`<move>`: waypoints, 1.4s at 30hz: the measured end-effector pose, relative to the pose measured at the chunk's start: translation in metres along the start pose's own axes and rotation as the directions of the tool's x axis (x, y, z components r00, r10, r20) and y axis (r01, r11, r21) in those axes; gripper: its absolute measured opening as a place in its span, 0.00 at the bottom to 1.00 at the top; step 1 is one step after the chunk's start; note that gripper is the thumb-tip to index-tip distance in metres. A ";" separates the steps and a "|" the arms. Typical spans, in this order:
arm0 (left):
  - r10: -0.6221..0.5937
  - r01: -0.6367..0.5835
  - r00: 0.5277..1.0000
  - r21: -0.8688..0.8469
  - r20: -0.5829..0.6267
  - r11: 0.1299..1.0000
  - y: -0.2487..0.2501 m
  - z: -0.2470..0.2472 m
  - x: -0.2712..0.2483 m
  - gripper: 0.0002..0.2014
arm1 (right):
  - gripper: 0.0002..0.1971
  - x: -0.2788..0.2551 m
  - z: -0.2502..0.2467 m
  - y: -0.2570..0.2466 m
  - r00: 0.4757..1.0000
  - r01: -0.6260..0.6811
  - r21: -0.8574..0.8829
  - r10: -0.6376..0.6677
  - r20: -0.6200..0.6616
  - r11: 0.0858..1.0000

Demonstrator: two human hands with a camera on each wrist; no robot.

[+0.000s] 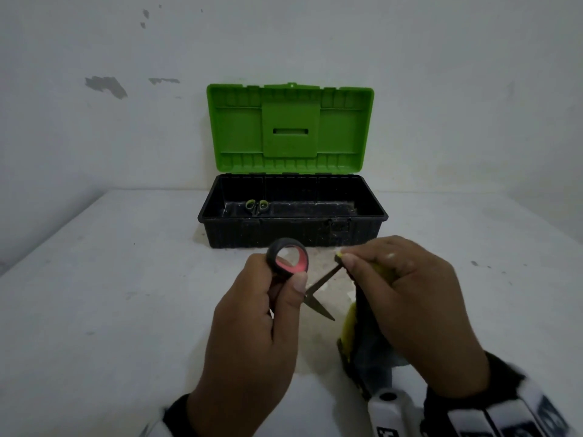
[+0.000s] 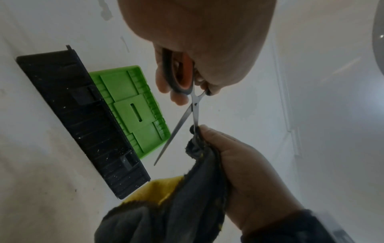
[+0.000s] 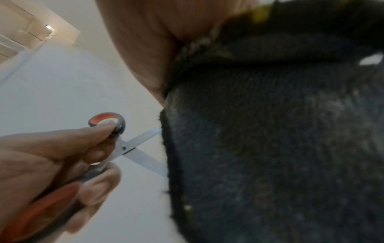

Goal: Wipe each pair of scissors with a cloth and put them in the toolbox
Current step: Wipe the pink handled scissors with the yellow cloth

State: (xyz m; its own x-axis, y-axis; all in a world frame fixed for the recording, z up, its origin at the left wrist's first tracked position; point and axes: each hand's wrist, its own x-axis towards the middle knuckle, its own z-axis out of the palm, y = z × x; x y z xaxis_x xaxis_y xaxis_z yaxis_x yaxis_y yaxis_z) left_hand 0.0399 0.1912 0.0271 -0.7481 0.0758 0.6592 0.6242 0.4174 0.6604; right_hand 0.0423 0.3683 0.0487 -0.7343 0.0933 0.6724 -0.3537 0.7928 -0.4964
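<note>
My left hand (image 1: 285, 280) grips the black-and-red handles of a pair of scissors (image 1: 318, 290) above the table, thumb against the handle loop. The blades stand apart in a V. My right hand (image 1: 345, 261) pinches a dark grey and yellow cloth (image 1: 362, 335) around the tip of the upper blade; the rest of the cloth hangs down under that hand. The left wrist view shows the scissors (image 2: 193, 108) and the cloth (image 2: 199, 143) pinched on one blade, the other blade bare. The black toolbox (image 1: 217, 212) stands behind, its green lid (image 1: 290, 127) up.
Inside the toolbox lies another pair of scissors with green handles (image 1: 257, 206), at the left end. The box sits against a white wall at the back of the white table (image 1: 110, 294). In the right wrist view the cloth (image 3: 270, 148) fills most of the picture.
</note>
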 end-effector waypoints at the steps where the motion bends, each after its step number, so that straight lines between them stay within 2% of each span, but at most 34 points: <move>1: -0.004 0.004 1.000 -0.001 -0.001 1.000 -0.002 0.000 0.000 0.11 | 0.06 -0.002 0.002 -0.001 1.000 0.001 0.008 -0.001 0.000 1.000; 5: 0.028 -0.028 0.999 0.010 0.021 1.000 -0.004 -0.001 0.000 0.12 | 0.06 -0.009 0.004 -0.004 1.000 -0.006 0.035 0.005 0.029 0.999; 9: 0.046 -0.046 0.999 0.004 0.025 0.999 -0.004 -0.001 -0.005 0.11 | 0.03 0.004 -0.003 0.012 0.981 -0.194 0.059 0.193 0.018 0.979; 11: 0.045 -0.045 0.999 0.001 0.015 0.999 -0.004 -0.002 -0.004 0.11 | 0.05 0.007 -0.008 0.017 0.960 -0.281 0.140 0.281 0.020 0.950; 14: 0.068 -0.068 0.998 0.035 0.007 0.997 -0.003 -0.004 -0.001 0.09 | 0.03 0.005 -0.015 0.009 0.934 -0.345 0.307 0.357 0.016 0.887; 16: 0.090 -0.090 0.996 0.061 0.004 0.994 -0.003 -0.005 0.000 0.08 | 0.08 0.001 -0.015 -0.004 0.912 -0.400 0.423 0.397 0.098 0.813; 18: 0.127 -0.129 0.991 0.070 0.028 0.989 -0.002 -0.004 -0.001 0.07 | 0.12 -0.003 -0.008 -0.014 0.901 -0.434 0.418 0.395 0.179 0.798; 22: 0.219 -0.223 0.974 0.083 0.051 0.971 0.003 -0.004 -0.001 0.10 | 0.18 -0.005 0.001 -0.016 0.889 -0.457 0.325 0.432 0.149 0.828; 26: 0.284 -0.292 0.955 0.120 0.079 0.949 -0.001 -0.007 0.001 0.08 | 0.18 0.002 -0.003 -0.014 0.848 -0.528 0.414 0.485 0.214 0.741; 31: 0.259 -0.270 0.961 0.113 0.100 0.956 -0.006 -0.005 0.001 0.10 | 0.16 0.010 -0.003 0.000 0.800 -0.589 0.445 0.564 0.203 0.675; 34: 0.190 -0.196 0.977 0.061 0.096 0.979 -0.010 -0.004 0.000 0.09 | 0.12 0.010 -0.005 0.015 0.751 -0.632 0.493 0.629 0.200 0.598; 38: 0.098 -0.110 0.988 0.101 0.118 0.989 -0.017 -0.004 0.005 0.06 | 0.12 0.005 -0.011 0.025 0.731 -0.663 0.484 0.634 0.252 0.571; 40: 0.076 -0.094 0.989 0.141 0.124 0.986 -0.019 -0.004 0.010 0.05 | 0.15 0.002 -0.013 0.018 0.709 -0.699 0.439 0.627 0.322 0.565; 42: 0.081 -0.108 0.986 0.196 0.143 0.975 -0.019 -0.002 0.014 0.07 | 0.26 0.002 -0.014 0.010 0.658 -0.752 0.356 0.617 0.431 0.554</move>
State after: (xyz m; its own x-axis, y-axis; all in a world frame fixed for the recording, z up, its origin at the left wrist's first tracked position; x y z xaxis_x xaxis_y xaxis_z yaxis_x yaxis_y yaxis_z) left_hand 0.0176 0.1829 0.0244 -0.7196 0.2376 0.6525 0.6453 0.5757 0.5021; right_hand 0.0454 0.3842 0.0526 -0.9515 0.2909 -0.1002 0.1501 0.1545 -0.9765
